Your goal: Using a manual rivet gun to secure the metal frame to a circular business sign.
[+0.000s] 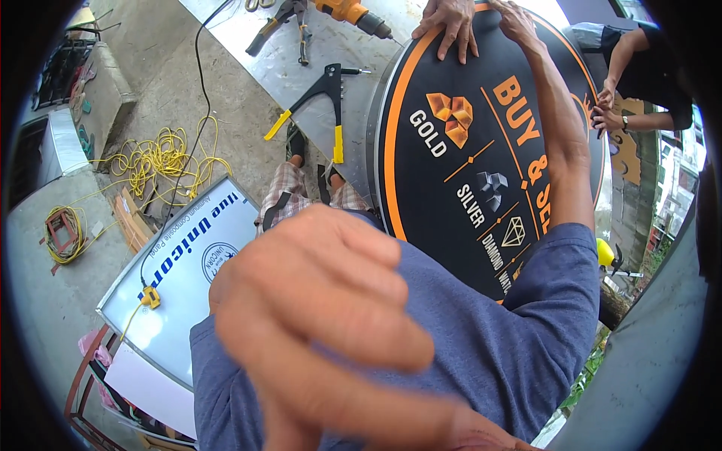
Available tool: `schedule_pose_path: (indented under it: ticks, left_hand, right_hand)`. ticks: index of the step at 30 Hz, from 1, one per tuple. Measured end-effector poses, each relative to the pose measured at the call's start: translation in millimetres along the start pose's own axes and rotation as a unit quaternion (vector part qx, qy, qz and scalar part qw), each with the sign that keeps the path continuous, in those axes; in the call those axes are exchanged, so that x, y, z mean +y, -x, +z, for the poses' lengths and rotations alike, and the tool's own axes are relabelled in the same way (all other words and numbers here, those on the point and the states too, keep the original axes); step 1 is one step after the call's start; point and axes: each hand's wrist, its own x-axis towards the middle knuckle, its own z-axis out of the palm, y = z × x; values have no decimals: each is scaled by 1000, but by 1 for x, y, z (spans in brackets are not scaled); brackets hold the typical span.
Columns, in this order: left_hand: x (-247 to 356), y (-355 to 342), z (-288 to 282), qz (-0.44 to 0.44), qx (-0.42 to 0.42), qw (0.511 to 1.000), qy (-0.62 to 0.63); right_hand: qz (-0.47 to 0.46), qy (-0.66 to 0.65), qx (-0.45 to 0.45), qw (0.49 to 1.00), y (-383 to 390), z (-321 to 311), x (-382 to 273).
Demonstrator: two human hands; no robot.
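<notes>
Blurred hand close up, round sign panel beyond

The person's left hand [323, 331] hangs nearest, blurred, its fingers loosely bent and empty as far as I can tell; the right hand is out of view. Past it a co-worker in a blue shirt [481, 331] leans over the round black-and-orange sign [466, 173], right of centre, with both hands [451, 26] on its far rim. The sign looks stiff, broad, awkward and scratchable: best gripped by its metal rim. A riveter [323, 98] lies to its left.
</notes>
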Motion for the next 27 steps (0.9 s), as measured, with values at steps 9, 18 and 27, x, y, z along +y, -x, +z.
schedule_pose_path:
  ticks: [9, 18, 27]
  left_hand:
    - [-95, 105, -46, -374, 110, 865, -317]
    - [-211, 165, -75, -404, 78, 832, -373]
    - [-238, 157, -56, -358, 105, 829, -417]
  right_hand:
    - [-20, -79, 142, 986, 34, 28, 23]
    - [332, -181, 304, 874, 389, 41, 56]
    - [781, -323, 262, 466, 769, 132, 90]
